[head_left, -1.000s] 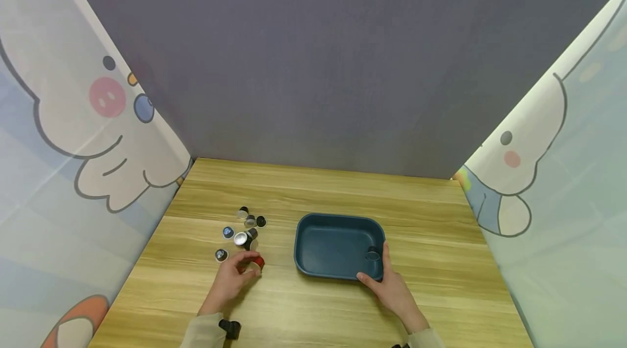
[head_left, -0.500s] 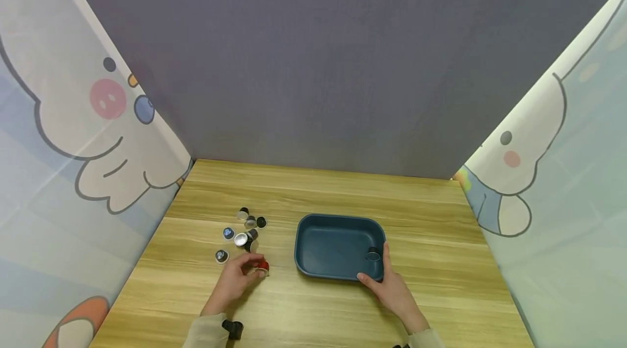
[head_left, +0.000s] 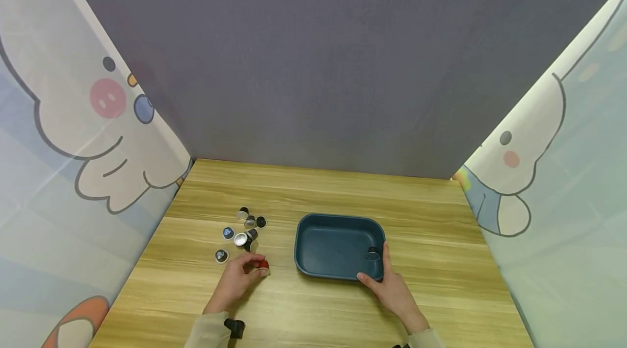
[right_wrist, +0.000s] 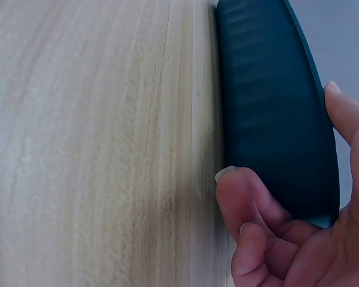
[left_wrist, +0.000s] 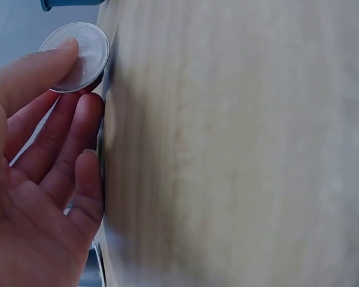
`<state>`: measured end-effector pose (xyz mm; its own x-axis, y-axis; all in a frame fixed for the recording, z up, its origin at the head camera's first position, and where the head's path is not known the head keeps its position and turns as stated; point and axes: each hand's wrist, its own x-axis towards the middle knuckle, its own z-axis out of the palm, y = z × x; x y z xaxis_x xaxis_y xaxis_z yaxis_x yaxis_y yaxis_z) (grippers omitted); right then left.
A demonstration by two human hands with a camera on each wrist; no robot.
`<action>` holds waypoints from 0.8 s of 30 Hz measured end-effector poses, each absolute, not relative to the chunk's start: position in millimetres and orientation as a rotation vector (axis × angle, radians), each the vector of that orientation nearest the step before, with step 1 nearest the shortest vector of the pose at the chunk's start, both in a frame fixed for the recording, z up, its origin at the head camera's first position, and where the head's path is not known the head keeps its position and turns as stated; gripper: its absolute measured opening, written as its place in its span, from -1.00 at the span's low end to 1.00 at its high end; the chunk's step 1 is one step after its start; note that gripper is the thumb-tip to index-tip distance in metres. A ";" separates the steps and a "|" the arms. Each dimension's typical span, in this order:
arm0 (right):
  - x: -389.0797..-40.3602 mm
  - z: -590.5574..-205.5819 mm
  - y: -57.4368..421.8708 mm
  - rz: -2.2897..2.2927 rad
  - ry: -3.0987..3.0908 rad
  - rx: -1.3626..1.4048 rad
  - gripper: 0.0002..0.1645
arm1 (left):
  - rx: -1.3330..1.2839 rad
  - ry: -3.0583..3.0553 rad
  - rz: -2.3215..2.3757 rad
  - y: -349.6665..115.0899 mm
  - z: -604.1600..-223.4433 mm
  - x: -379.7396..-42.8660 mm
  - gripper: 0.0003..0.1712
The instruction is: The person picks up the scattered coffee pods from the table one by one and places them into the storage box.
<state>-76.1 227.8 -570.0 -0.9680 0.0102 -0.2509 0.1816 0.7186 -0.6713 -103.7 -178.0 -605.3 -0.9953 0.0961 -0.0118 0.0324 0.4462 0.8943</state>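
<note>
My left hand (head_left: 234, 281) pinches a red coffee capsule (head_left: 263, 264) between thumb and fingers, low over the table left of the tray. In the left wrist view, the thumb lies on the pale round lid of this coffee capsule (left_wrist: 93, 45). My right hand (head_left: 391, 287) grips the dark blue tray (head_left: 338, 277) at its near right corner. The right wrist view has the thumb over the rim of the tray (right_wrist: 275, 107) and the other fingers curled against its outer wall. One dark capsule (head_left: 373, 254) lies inside the tray near that corner.
Several coffee capsules lie loosely grouped left of the tray, among them a silver one (head_left: 240, 239), a blue-topped one (head_left: 228, 233) and a black one (head_left: 261, 222). Another capsule (head_left: 222, 256) sits left of my left hand. A grey panel (head_left: 318, 65) stands behind the wooden table (head_left: 431, 228).
My left hand has moved slightly to the right with the red coffee capsule, whose lid has turned downward. My right hand and the tray stay in place.
</note>
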 end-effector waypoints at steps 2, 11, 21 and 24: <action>-75.8 -569.5 227.9 -1.083 2.698 0.154 0.40 | 0.117 2.627 1.611 -178.2 -605.2 -104.2 -0.68; -76.2 -570.9 227.6 -1.094 2.683 0.162 0.40 | 0.106 2.636 1.615 -177.1 -601.4 -105.9 -0.71; -75.7 -571.4 228.3 -1.091 2.695 0.140 0.40 | 0.121 2.638 1.641 -176.6 -588.4 -111.2 -0.72; -76.3 -570.7 228.4 -1.100 2.692 0.138 0.40 | 0.140 2.648 1.663 -175.7 -584.9 -112.9 -0.70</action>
<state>-76.3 228.4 -570.7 -0.9691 0.0000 -0.2466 0.1727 0.7138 -0.6787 -112.9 -175.7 -584.9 -0.9959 0.0819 0.0378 0.0697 0.4318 0.8993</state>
